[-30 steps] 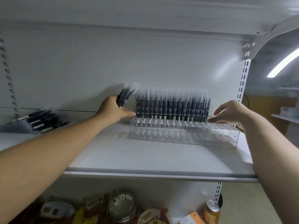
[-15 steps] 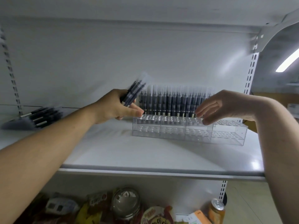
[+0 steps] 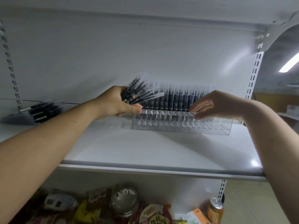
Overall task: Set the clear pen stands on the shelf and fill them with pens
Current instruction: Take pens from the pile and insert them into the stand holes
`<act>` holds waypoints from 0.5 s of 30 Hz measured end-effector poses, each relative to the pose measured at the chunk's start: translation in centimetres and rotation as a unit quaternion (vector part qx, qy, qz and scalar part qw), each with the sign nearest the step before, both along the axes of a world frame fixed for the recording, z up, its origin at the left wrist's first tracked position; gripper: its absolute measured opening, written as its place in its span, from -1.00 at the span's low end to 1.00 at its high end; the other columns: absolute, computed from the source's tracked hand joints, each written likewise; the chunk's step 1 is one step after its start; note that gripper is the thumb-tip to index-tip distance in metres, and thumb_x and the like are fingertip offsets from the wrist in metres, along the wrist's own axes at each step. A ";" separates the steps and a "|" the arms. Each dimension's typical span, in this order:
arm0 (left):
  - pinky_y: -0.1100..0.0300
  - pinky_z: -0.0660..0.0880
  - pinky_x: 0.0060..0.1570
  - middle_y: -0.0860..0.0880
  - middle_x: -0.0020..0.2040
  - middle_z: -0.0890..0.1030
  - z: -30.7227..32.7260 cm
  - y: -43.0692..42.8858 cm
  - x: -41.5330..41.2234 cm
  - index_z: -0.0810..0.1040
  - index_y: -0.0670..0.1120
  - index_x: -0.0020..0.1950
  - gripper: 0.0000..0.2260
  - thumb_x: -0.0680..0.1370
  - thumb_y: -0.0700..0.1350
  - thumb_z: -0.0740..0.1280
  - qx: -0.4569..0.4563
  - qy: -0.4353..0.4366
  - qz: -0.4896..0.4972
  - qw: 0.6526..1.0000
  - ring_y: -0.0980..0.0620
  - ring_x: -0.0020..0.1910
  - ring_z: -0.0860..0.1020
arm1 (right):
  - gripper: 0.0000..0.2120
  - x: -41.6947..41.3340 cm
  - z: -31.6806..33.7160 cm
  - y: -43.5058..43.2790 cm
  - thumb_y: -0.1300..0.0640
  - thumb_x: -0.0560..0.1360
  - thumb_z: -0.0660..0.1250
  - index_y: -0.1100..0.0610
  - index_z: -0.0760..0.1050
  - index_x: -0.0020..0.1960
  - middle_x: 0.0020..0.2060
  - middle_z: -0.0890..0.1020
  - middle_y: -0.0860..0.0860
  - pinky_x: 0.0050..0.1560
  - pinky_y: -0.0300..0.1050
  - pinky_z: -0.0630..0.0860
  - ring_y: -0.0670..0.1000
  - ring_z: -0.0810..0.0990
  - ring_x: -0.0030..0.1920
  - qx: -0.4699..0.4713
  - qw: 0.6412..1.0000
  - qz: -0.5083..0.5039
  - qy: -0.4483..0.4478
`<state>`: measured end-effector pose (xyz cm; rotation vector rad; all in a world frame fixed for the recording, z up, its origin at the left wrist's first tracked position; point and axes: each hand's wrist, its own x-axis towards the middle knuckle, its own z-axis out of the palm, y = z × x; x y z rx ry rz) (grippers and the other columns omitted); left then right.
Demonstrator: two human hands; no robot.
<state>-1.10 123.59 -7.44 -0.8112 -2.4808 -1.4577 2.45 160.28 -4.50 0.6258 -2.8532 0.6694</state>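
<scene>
The left hand [image 3: 116, 102] grips a bundle of pens [image 3: 139, 92] just left of the stand [image 3: 181, 123]. The right hand [image 3: 215, 105] is loose, fingertips touching the stand's top on the shelf [image 3: 145, 149].

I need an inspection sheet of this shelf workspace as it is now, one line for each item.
Surface: white shelf, mostly bare in front.
Job's things: clear pen stand at the back; a row of standing pens fills its rear holes, front holes empty; loose pens lie at the left.
Clutter: nothing seen on this shelf.
Hands: left hand grips a bunch of pens; right hand empty, fingers open at the stand's top edge.
Cables: nothing seen.
Surroundings: packaged goods, a jar and a can on the level below; a ceiling light at the right.
</scene>
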 end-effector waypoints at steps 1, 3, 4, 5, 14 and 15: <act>0.17 0.35 -0.41 -0.08 0.03 0.78 0.0 0.0 -0.1 0.59 -0.15 0.18 -0.63 0.45 -0.20 0.62 0.002 0.000 0.002 1.000 0.04 -0.41 0.38 | -0.67 -0.3 -0.1 0.1 0.06 0.45 0.57 -0.07 0.68 0.20 0.07 0.74 -0.26 0.18 -0.38 0.55 -0.28 0.70 0.07 -0.001 1.000 0.003 0.003; 0.18 0.34 -0.41 -0.08 0.03 0.78 -0.1 -0.1 -0.3 0.59 -0.14 0.17 -0.65 0.45 -0.20 0.63 0.005 -0.001 0.005 1.000 0.05 -0.41 0.39 | -0.69 -0.7 -0.4 0.2 0.08 0.47 0.56 -0.05 0.68 0.21 0.08 0.74 -0.24 0.11 -0.45 0.56 -0.29 0.70 0.06 -0.005 1.000 0.008 0.009; 0.18 0.34 -0.41 -0.08 0.02 0.78 -0.1 -0.1 -0.3 0.59 -0.14 0.16 -0.65 0.45 -0.20 0.63 0.005 -0.001 0.005 1.000 0.04 -0.39 0.39 | -0.68 -0.8 -0.4 0.2 0.09 0.47 0.56 -0.03 0.67 0.21 0.09 0.74 -0.22 0.10 -0.47 0.55 -0.29 0.70 0.07 -0.007 1.000 0.009 0.010; 0.18 0.34 -0.41 -0.08 0.02 0.78 -0.2 -0.1 -0.2 0.59 -0.15 0.16 -0.65 0.46 -0.20 0.63 0.006 -0.001 0.005 1.000 0.03 -0.38 0.40 | -0.67 -0.9 -0.5 0.3 0.10 0.47 0.56 -0.02 0.67 0.22 0.10 0.74 -0.21 0.09 -0.48 0.55 -0.28 0.70 0.07 -0.011 1.000 0.009 0.008; 0.15 0.35 -0.44 -0.04 -0.36 0.42 0.2 0.0 -0.2 0.45 -0.10 -0.15 -0.66 0.44 -0.17 0.64 0.055 0.028 -0.003 0.998 0.01 -0.45 0.35 | -0.83 1.0 0.8 -3.0 0.01 0.51 0.49 -0.03 0.69 0.10 -0.06 0.77 -0.18 0.06 -0.30 0.64 -0.19 0.74 -0.05 -0.138 0.977 0.019 0.160; 0.16 0.34 -0.45 -0.02 -0.36 0.36 0.3 0.0 -0.3 0.43 -0.07 -0.17 -0.65 0.44 -0.20 0.63 0.075 0.021 -0.008 0.997 0.02 -0.46 0.34 | -0.82 1.2 1.2 -4.5 0.01 0.53 0.47 0.01 0.69 0.11 -0.09 0.78 -0.13 0.02 -0.25 0.67 -0.13 0.75 -0.08 -0.150 0.976 0.039 0.153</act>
